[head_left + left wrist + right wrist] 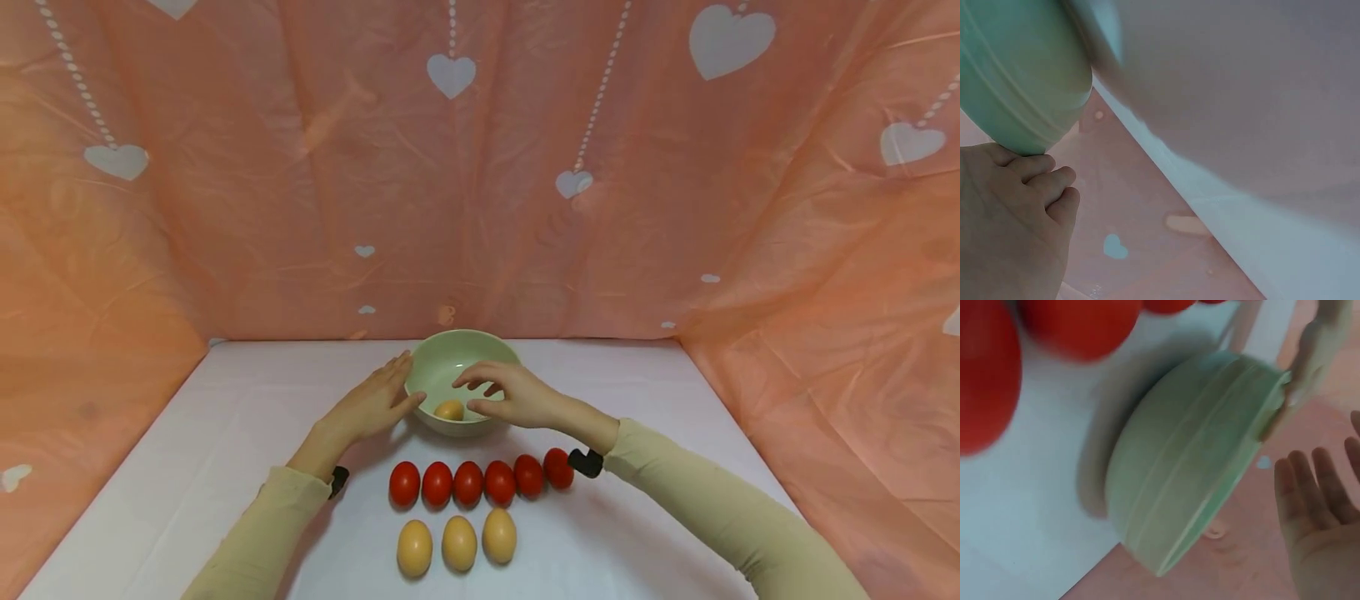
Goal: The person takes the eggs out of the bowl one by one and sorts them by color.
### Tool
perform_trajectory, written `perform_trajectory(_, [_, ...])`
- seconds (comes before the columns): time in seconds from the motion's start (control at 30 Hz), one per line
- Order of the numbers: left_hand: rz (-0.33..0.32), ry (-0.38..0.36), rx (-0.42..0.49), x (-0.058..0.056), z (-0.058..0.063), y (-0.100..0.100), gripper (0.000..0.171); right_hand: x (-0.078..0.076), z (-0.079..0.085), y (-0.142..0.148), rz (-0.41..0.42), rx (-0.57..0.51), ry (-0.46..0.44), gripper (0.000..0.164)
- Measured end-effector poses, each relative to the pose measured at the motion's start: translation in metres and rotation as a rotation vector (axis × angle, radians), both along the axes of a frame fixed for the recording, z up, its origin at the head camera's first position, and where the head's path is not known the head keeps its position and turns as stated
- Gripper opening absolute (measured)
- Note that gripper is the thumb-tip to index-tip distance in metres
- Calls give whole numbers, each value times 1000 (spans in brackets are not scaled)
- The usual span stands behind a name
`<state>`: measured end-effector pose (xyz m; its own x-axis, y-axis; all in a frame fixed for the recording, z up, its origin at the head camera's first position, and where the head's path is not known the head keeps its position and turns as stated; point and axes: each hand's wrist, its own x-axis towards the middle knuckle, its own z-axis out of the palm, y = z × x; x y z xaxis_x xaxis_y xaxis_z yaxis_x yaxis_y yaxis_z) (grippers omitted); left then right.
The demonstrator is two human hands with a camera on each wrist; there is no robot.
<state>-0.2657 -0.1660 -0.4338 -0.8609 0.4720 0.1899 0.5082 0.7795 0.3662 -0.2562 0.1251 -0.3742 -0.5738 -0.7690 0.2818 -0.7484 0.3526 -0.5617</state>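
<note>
A light green bowl (450,354) stands toward the back of the table, with one tan egg (449,410) lying inside near its front wall. My left hand (367,404) rests at the bowl's left side, fingers extended along the rim and thumb at its front-left edge. In the left wrist view, the fingertips of that hand (1019,206) meet the bowl's outside (1029,69). Over the bowl's right part hovers my right hand (521,396), its fingers loosely bent and spread, holding nothing. The right wrist view shows its palm (1329,556) beyond the bowl's rim.
In front of the bowl runs a row of several red eggs (468,483). Nearer me lie three tan eggs (459,543) side by side. Behind the white table (262,375) hangs a pink curtain (510,250) with white hearts, which also flanks both sides.
</note>
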Motion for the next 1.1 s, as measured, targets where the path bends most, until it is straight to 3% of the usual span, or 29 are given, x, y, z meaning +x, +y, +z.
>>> perform_trajectory(0.3, [1, 12, -2, -1, -3, 0, 78, -41, -16, -17, 124, 187, 34, 29])
perform_trajectory(0.5, [-12, 12, 2, -3, -4, -1, 79, -58, -25, -24, 191, 266, -8, 31])
perform_trajectory(0.9, [-10, -2, -3, -2, -2, -1, 78, -67, -30, -33, 251, 356, -126, 39])
perform_trajectory(1.1, [-7, 6, -9, -2, -3, -1, 78, -72, -39, -35, 244, 369, -50, 41])
